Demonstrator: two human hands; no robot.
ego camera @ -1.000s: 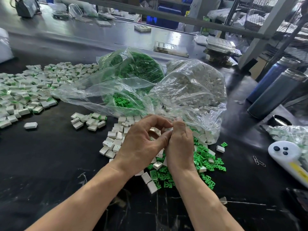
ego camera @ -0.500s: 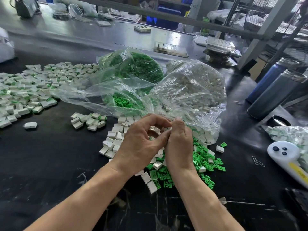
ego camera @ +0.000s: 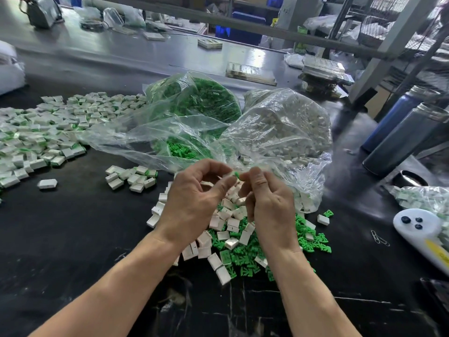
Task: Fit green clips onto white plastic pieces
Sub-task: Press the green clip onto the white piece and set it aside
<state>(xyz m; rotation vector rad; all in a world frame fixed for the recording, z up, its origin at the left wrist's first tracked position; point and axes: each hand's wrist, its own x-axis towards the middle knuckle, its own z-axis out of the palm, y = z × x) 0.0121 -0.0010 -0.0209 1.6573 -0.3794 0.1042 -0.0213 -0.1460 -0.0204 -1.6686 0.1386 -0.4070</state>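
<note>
White piece hidden behind left hand (ego camera: 194, 205) fingers (ego camera: 213, 166), green clip (ego camera: 236, 174) mostly covered, white device (ego camera: 422, 229) cut off at right edge

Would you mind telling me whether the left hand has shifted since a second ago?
Yes. The left hand has drawn slightly left, away from the right hand, opening a gap, judged against the small pile of white pieces beside it.

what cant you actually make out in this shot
- Head view: only a green clip tip shows between the left hand and right hand; fingers hide any white piece and the fit.
- The white device is cut off by the right edge.
- Loose pieces under both hands are hidden.
- Shelves behind are blurred.
</note>
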